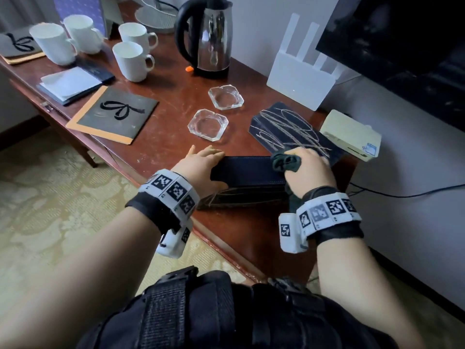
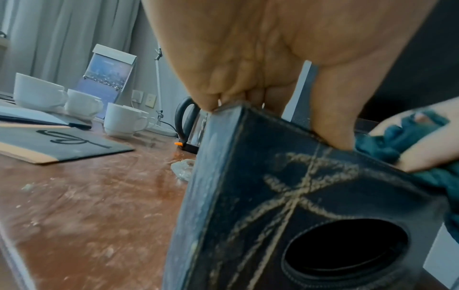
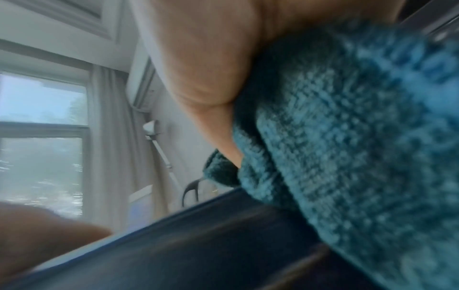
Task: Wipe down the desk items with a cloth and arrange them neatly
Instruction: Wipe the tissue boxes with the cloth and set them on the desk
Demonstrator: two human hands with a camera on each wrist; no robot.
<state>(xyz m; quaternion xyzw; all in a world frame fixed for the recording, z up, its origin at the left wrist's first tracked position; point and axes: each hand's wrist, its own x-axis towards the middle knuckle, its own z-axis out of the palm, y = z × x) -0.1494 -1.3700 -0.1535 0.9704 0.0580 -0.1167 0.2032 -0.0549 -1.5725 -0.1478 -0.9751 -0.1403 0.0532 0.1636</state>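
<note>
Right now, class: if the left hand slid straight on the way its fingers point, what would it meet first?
Probably the nearer glass ashtray: the left hand, gripping the dark tissue box, points up the desk toward it, though depth is unclear.

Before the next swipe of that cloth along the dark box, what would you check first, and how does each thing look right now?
1. Left hand steadying the tissue box: ok, fingers and thumb grip its end.
2. Right hand has the cloth: ok, bunched in its fingers on the box's top side.
3. Box settled on the desk: cannot tell, it lies on its side, its base hidden.
4. Swipe path clear: ok, the nearer glass ashtray sits apart from the box.
5. Dust left: not ok, the box's end looks speckled in the left wrist view.
</note>
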